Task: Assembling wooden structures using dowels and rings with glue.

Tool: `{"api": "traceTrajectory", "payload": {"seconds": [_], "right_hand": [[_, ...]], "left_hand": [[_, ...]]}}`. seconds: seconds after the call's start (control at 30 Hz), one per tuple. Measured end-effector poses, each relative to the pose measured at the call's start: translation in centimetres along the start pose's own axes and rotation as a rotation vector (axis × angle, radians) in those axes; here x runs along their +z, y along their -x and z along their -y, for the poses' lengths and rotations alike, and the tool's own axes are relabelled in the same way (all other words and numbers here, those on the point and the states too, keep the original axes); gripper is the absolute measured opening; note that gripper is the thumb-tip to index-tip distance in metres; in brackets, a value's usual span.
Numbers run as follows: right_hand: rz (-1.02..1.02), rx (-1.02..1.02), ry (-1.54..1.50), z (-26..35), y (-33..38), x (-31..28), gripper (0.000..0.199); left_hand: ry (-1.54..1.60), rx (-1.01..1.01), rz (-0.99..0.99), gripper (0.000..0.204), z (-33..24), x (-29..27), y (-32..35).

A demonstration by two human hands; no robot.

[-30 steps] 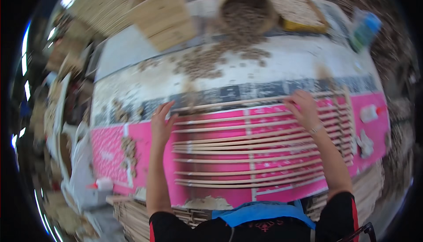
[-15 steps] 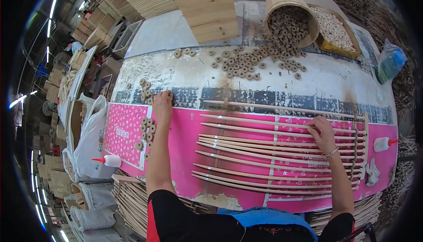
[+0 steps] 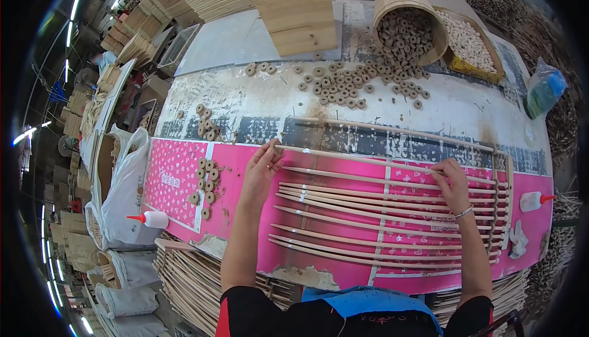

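Currently both hands are on one rod (image 3: pixel 353 158), the second-farthest of a fanned wooden rack lying on the table (image 3: pixel 245 100), over a pink sheet (image 3: pixel 245 150). Left hand (image 3: pixel 264 162): thumb and fingers drawn narrow at the rod's left tip; cannot tell if they grip the tip itself or some small piece. Right hand (image 3: pixel 451 185): pinching the same rod farther right, bracelet (image 3: pixel 464 212) on the wrist. Rods spread leftward, ends free on that side; right ends run past a brown slat (image 3: pixel 494 205) to a pale crossbar (image 3: pixel 508 183). Farthest rod (image 3: pixel 392 132) lies beyond the sheet, over the dark band.

Left of the left hand, two small groups of wooden rings (image 3: pixel 209 183), one on the sheet, one just beyond it. Far side: tipped bucket (image 3: pixel 381 7) spilling more rings, tray (image 3: pixel 460 65) of pale little pieces right of it, wooden box (image 3: pixel 300 24) to the left. Far right, a bagged green bottle (image 3: pixel 543 94). White red-tipped bottle (image 3: pixel 532 201) near the crossbar, crumpled white item (image 3: pixel 518 240) nearer; similar bottle (image 3: pixel 154 219) at near left.
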State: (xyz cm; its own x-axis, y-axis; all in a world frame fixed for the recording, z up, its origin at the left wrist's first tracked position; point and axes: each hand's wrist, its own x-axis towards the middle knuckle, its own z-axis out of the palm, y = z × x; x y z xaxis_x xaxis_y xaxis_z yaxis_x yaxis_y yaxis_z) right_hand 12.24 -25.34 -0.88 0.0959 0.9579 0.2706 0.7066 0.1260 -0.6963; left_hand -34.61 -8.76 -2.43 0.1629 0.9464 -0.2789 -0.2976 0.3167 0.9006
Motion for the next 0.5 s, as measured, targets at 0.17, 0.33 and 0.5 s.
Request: {"api": "traceTrajectory", "payload": {"seconds": [0.17,0.33,0.5], "right_hand": [[0.006,-0.015,0.017,-0.3,0.1,-0.3,0.013],[-0.007,-0.043,0.020,0.7,-0.2,0.1,0.014],[-0.050,-0.049,-0.064,1.3,-0.6,0.5,0.013]], "left_hand": [[0.106,0.001,0.014,0.038,0.2,0.5,0.1],[-0.014,-0.001,-0.022,0.049,0.6,2.7,0.7],[-0.042,-0.009,-0.042,0.060,1.3,4.5,0.7]]}}
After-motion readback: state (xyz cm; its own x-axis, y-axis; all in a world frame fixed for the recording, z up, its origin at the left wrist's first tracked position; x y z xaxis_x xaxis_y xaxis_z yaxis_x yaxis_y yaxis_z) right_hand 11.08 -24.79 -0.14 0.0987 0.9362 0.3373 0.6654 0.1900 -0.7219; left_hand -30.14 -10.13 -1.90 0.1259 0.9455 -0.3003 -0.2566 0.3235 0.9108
